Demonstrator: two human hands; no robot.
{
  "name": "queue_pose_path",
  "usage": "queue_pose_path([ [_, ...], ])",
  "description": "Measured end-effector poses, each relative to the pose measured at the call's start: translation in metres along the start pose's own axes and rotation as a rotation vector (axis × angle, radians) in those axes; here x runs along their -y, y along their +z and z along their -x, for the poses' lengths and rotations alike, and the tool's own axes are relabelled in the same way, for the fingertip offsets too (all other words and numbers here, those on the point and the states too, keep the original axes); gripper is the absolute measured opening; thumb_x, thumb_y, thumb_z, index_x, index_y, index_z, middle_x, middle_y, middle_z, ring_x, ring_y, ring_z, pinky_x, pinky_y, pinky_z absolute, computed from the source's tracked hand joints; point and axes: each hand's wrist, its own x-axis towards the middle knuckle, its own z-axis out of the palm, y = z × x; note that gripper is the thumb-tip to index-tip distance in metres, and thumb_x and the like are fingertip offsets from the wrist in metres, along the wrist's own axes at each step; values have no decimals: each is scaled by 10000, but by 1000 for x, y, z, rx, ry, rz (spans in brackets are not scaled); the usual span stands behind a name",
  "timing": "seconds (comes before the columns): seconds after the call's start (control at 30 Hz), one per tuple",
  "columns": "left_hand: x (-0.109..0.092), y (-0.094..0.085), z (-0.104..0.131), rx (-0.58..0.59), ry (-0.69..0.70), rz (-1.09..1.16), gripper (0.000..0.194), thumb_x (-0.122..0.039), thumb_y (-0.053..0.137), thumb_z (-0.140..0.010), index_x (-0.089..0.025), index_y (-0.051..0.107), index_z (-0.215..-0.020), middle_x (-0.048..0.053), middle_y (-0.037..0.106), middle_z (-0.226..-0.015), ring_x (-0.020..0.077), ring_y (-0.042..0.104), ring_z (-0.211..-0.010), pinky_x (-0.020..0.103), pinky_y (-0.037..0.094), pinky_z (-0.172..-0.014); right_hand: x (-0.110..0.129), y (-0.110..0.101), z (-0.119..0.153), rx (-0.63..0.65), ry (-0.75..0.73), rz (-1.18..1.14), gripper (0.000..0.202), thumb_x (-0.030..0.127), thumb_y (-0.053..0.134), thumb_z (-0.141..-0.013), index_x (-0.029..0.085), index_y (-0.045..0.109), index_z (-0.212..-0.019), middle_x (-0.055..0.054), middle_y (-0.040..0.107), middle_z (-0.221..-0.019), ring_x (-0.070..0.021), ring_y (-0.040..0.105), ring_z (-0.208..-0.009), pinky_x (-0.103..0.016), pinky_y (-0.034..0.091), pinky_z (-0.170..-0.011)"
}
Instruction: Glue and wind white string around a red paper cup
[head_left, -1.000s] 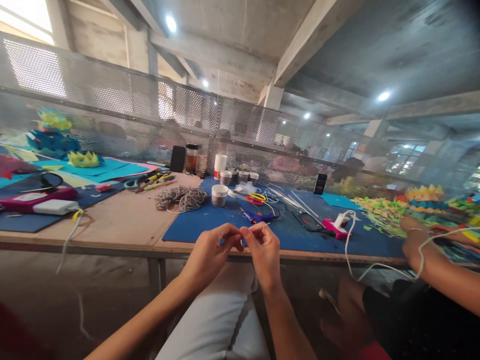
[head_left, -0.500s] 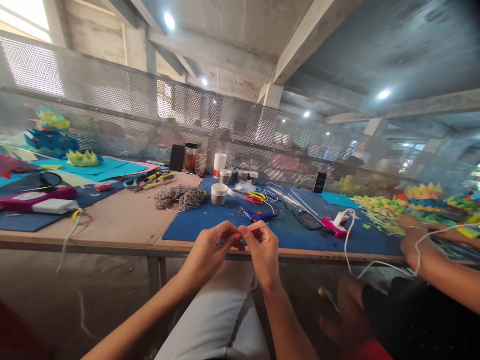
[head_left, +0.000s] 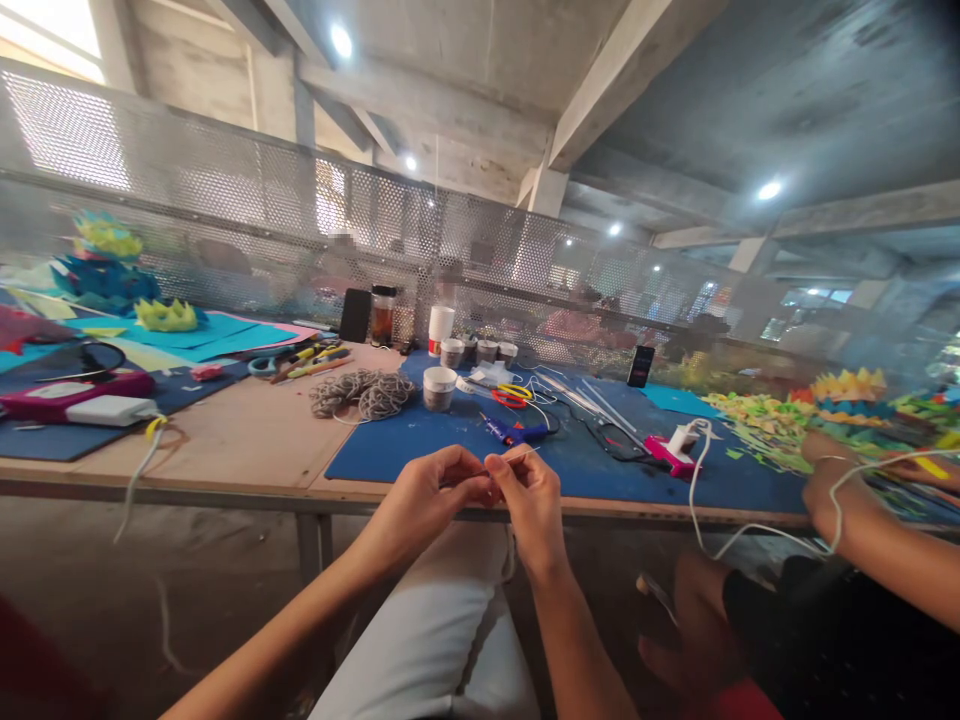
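Note:
My left hand [head_left: 439,488] and my right hand [head_left: 534,500] meet at the fingertips just over the table's front edge. Both are closed in a pinch. A thin white strand [head_left: 531,451] sticks out past my right fingers; the rest of it is hidden where the fingertips come together. I cannot tell whether it is thread or wire. Beyond my hands, a blue glue gun [head_left: 517,431] lies on the blue mat [head_left: 397,447]. Behind it are scissors [head_left: 513,395] with red and yellow handles, and a paper cup [head_left: 439,388] stands to the left.
A heap of grey cord [head_left: 361,395] lies left of the cup. Further left are pliers [head_left: 319,354] and paper crafts [head_left: 105,270]. To the right sit a pink power strip [head_left: 670,457] with a white cable, a phone [head_left: 640,366] and another person's arm [head_left: 862,510].
My hands have shifted slightly, with the fingertips drawn closer together. Less of the white strand shows now. The things on the table look the same.

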Motion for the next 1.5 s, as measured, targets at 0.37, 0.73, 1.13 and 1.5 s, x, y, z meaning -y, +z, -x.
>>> queue_pose_path([
  [0.37, 0, 0, 1, 22, -7, -43, 243, -353, 554, -954, -169, 671, -847, 45, 760, -795, 203, 714, -788, 292, 523, -768, -1, 1, 1, 6, -3, -10, 290, 415, 709, -873, 188, 610, -722, 44, 578, -597, -106, 536, -549, -226, 429, -566],
  [0.73, 4, -1, 2, 14, 25, -213, 327, -401, 480, -991, -190, 657, -815, 40, 767, -780, 200, 715, -765, 269, 506, -730, -1, 2, 3, -3, -2, 19, 323, 444, 696, -879, 190, 592, -709, 40, 576, -603, -109, 529, -556, -231, 435, -570],
  [1.13, 2, -3, 4, -34, 64, -302, 228, -346, 526, -972, -207, 667, -859, 26, 776, -802, 191, 727, -772, 261, 506, -724, -1, 3, 3, 7, 11, 3, 321, 432, 704, -875, 196, 575, -702, 49, 564, -578, -108, 523, -543, -234, 431, -573],
  [1.5, 1, -4, 4, -40, 88, -356, 225, -355, 535, -972, -213, 658, -849, 23, 783, -817, 195, 730, -783, 252, 498, -719, -2, 3, 4, 1, -1, 26, 350, 475, 701, -867, 197, 577, -694, 46, 567, -582, -110, 523, -541, -235, 432, -562],
])
